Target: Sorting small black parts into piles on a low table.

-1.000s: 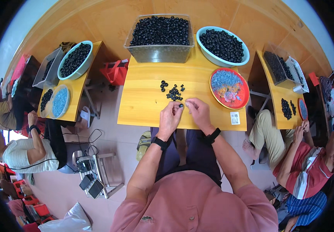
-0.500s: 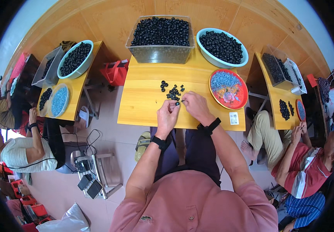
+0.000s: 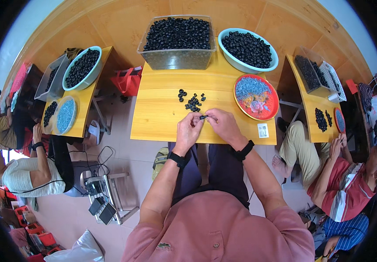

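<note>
Over the front part of the yellow table, my left hand (image 3: 189, 130) and my right hand (image 3: 224, 125) meet fingertip to fingertip. A small black plastic part (image 3: 203, 117) is pinched between them, its left end in the left fingers and its right end in the right ones. Whether it is one piece or two joined is too small to tell. Just beyond my fingers lies a loose pile of small black parts (image 3: 192, 104). A few black ring-shaped pieces (image 3: 182, 95) sit to the left of that pile.
A clear bin (image 3: 175, 62) of black pieces and a pale blue basin (image 3: 241, 65) stand at the back. At right is a red floral tray (image 3: 265, 114) with small blue-grey pieces. People work at side tables (image 3: 81, 124) on both sides. A metal stool (image 3: 117, 196) stands at lower left.
My right hand has closed in on the left, and its fingers now meet the left hand's at the black part. Before, the hands were slightly apart, each with a small black piece.
</note>
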A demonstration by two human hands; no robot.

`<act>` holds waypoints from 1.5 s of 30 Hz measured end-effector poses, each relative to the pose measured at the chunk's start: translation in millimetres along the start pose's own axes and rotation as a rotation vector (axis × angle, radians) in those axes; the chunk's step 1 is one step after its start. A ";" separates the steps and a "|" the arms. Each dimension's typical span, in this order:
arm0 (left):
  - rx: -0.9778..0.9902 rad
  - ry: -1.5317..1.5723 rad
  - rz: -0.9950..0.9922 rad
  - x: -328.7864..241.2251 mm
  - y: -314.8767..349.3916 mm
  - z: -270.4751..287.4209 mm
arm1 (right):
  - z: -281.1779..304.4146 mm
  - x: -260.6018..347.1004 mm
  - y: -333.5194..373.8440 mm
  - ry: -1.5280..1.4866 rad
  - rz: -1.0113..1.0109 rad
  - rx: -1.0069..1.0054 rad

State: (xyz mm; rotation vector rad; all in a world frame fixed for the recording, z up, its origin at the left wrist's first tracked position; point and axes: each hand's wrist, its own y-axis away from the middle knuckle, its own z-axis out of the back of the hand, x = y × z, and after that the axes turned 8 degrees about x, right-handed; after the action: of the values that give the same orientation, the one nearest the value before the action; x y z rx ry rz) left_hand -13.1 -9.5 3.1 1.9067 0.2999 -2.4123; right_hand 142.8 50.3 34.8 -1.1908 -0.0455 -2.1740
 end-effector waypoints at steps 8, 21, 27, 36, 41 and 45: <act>0.055 -0.056 -0.006 4.6 1.3 1.1 | 0.0 0.2 1.9 0.136 0.115 0.045; 0.189 0.084 0.048 4.9 -3.8 6.6 | -2.9 3.3 -3.0 0.067 -0.013 0.020; 0.203 0.174 0.059 11.2 -3.1 4.9 | -4.7 4.0 -2.3 0.057 -0.072 0.067; 0.162 0.226 0.159 11.1 -7.0 3.5 | -10.9 7.1 0.9 0.058 0.017 0.071; 0.143 0.040 0.023 1.5 -6.2 -1.1 | -9.2 -16.2 -1.1 -0.134 -0.118 0.020; 0.085 -0.148 -0.029 -2.2 -0.3 -0.4 | -19.4 -12.1 2.7 -0.217 -0.163 -0.054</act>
State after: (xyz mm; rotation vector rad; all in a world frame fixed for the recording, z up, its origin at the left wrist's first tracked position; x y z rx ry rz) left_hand -12.3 -9.4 5.1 1.7537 0.2221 -2.6073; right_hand 134.5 48.2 13.4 -1.4959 -0.1829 -2.1866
